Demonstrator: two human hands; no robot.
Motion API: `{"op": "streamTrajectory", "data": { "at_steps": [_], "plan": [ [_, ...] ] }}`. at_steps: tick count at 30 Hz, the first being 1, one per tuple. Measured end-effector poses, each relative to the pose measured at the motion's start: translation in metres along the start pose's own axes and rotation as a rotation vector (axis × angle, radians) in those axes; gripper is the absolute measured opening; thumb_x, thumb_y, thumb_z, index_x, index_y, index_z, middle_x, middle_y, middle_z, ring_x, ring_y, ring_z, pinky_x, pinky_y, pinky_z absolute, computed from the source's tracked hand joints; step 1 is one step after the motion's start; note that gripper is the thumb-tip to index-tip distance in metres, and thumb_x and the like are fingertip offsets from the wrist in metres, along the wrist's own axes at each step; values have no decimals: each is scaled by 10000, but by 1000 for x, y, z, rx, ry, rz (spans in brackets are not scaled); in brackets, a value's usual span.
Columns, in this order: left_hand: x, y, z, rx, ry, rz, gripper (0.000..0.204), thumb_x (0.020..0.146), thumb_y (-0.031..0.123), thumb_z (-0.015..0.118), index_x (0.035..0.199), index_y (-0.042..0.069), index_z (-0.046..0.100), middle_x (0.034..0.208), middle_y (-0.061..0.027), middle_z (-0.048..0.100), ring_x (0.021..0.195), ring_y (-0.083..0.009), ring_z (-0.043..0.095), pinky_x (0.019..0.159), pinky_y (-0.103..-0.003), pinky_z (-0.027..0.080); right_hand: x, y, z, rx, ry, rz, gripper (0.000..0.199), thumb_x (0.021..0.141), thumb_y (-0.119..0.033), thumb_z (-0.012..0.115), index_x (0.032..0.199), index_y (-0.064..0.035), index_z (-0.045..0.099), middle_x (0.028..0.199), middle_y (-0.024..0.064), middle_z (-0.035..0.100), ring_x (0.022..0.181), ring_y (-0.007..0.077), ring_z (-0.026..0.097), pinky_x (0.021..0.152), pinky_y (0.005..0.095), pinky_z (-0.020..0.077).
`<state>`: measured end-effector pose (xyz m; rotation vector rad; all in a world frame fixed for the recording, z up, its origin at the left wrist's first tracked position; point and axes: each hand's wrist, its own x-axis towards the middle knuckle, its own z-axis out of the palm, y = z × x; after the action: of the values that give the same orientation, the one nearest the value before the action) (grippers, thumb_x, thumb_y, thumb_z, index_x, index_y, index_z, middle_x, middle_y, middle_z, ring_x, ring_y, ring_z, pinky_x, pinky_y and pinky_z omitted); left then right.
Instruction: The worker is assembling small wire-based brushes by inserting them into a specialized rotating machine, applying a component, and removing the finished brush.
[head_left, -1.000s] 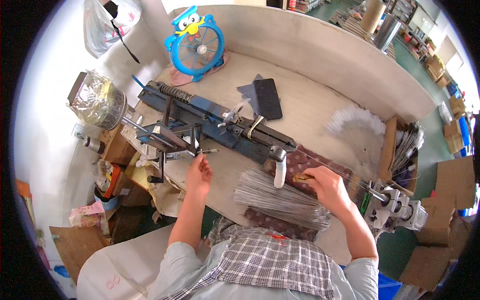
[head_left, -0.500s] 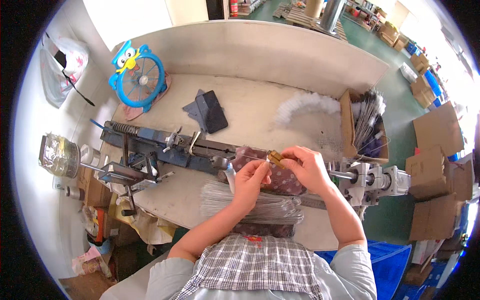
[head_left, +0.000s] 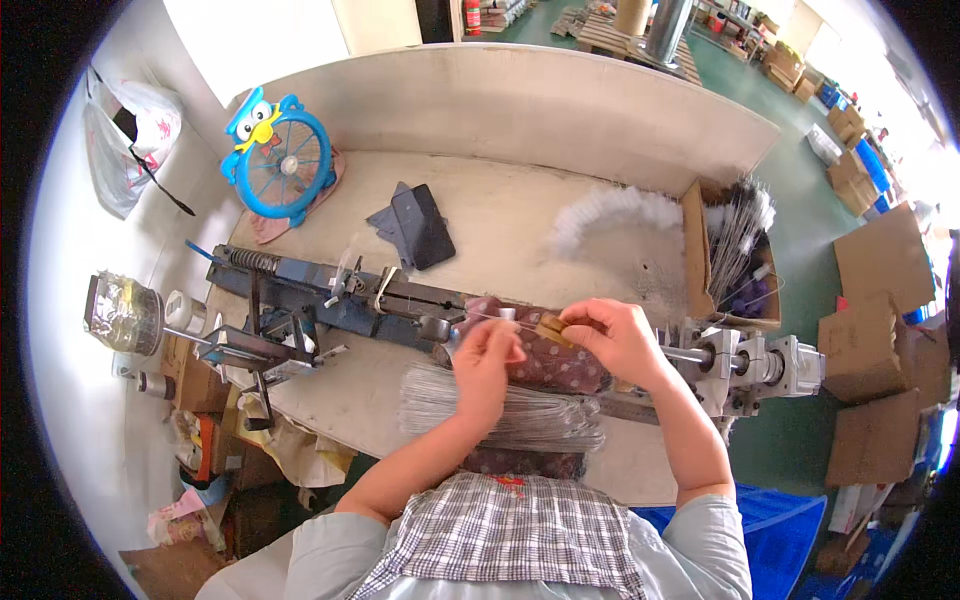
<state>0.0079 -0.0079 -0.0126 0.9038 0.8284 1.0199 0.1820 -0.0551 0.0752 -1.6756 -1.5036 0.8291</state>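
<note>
My right hand pinches a small brass-coloured block above a dark red polka-dot cloth. Running leftward from the block is a thin wire, toward the rounded metal end of a long bench fixture. My left hand, somewhat blurred, is just left of the block and apart from it, with fingers curled in; whether something thin is between them is hidden. Below both hands lies a thick bundle of thin metal wires, partly covered by my left wrist.
A motor-like unit with a shaft stands at the right. Behind it is a carton of wire pieces and brushes. White fluffy bristles, a dark phone and a blue cartoon fan sit farther back. A spool is at left.
My left hand has come off the brass block and moved slightly left and down. The right hand still holds the block in nearly the same place.
</note>
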Motion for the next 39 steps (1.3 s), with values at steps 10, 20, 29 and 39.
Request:
{"op": "streamTrajectory", "data": {
  "at_steps": [10,20,29,39],
  "plan": [
    [1,24,-2,-197,55,-173,172,937,208,560,871,50,574,721,3,568,581,-60,490,545,-202,413,48,5,62,-401,161,-312,161,782,-217,613,813,-62,645,791,85,649,793,299,594,729,399,480],
    [-2,20,-10,-12,26,-84,332,987,325,429,917,34,574,754,-34,592,618,-102,533,576,-222,425,43,-10,49,-75,-30,-16,184,800,-236,607,840,-69,673,729,117,636,776,308,589,719,394,473],
    [-1,23,-2,-349,107,-161,350,978,382,408,1060,68,539,1027,-57,597,945,-146,577,841,-312,446,29,-15,69,-399,303,-457,275,678,-209,733,897,-57,667,946,61,634,950,254,566,796,373,475],
    [-2,20,1,-452,65,-86,142,927,87,495,1010,-10,558,933,-87,634,824,-166,640,727,-293,524,25,-4,67,-500,402,-575,254,673,-187,707,917,-126,669,966,18,612,1009,223,533,776,368,445]
  ]
}}
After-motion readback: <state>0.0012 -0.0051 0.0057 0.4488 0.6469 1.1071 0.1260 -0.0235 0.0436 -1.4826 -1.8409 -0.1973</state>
